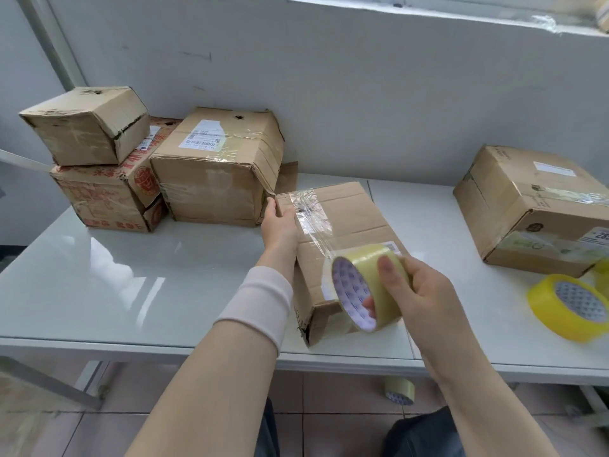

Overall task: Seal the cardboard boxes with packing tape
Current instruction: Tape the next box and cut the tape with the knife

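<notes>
A brown cardboard box (349, 219) lies on the white table (131, 275) in front of me. A strip of clear tape (311, 219) runs along its top, from the far left corner back to a pale yellow tape roll (365, 288). My right hand (418, 291) grips that roll just above the box's near end, thumb on the outside and a finger inside the core. My left hand (278, 225) rests against the box's far left edge, the thumb on the tape's start.
Three taped boxes (211, 173) are stacked at the back left against the wall. Another box (534, 206) sits at the right. A bright yellow tape roll (570, 306) lies near the right edge. One more roll (399, 390) lies on the floor under the table.
</notes>
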Demonstrator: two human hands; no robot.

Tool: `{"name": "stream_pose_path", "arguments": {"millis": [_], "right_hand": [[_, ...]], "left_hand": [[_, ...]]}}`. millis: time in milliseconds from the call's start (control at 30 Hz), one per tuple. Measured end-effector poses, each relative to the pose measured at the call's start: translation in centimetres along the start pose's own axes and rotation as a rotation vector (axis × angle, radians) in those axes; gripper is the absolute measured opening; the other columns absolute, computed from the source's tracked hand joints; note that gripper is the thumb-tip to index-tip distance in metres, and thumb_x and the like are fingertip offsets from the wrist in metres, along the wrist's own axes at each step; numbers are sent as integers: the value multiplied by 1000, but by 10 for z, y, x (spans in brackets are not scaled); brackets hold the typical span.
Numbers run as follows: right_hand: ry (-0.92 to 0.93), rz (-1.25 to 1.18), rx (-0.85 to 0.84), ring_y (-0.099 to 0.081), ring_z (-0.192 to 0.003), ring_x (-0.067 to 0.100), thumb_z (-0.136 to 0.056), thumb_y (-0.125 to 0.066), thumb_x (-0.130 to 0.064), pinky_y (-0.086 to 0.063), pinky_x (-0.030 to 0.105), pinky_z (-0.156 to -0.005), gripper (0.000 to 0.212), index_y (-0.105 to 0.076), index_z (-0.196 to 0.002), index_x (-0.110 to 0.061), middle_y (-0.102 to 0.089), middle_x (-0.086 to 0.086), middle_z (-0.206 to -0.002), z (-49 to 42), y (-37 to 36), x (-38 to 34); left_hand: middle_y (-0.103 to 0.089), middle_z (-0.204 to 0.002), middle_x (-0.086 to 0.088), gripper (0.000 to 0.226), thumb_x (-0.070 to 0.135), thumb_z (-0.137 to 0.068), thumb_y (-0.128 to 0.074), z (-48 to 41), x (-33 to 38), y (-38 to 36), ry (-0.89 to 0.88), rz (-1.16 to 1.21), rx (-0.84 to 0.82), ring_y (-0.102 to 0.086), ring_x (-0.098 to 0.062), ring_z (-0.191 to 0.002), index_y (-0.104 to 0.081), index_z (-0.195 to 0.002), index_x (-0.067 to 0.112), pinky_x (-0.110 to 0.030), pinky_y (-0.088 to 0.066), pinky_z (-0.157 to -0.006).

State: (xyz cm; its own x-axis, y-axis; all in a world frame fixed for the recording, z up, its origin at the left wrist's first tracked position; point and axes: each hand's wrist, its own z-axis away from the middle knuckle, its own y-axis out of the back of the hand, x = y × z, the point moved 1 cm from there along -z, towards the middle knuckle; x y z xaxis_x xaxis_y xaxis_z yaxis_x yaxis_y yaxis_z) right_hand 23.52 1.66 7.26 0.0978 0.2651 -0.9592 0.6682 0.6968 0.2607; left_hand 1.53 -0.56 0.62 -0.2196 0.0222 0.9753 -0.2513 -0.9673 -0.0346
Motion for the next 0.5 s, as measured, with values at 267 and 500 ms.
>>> {"name": "stream_pose_path", "arguments": {"millis": [267, 500], "right_hand": [[-320, 47, 36, -66, -49, 11, -80, -52, -49, -48, 18, -44, 34, -61, -81, -16, -69, 4, -59, 51, -4, 54], [-317, -24, 99, -65, -49, 6, -86, -59, -36, -45, 16, -40, 22, -59, -76, -17, -64, -2, -64, 40, -24, 72]], "left_hand": [[-34, -151, 2, 53, 12, -96, -43, -1, 0, -1, -44, -37, 10, -36, -16, -134, -31, -147, 15, -19, -27, -102], [-27, -151, -20, 60, 46, -95, -41, 36, 8, 6, -611, -840, -178, -18, -31, -142, -37, -142, 8, -46, -10, -117]]}}
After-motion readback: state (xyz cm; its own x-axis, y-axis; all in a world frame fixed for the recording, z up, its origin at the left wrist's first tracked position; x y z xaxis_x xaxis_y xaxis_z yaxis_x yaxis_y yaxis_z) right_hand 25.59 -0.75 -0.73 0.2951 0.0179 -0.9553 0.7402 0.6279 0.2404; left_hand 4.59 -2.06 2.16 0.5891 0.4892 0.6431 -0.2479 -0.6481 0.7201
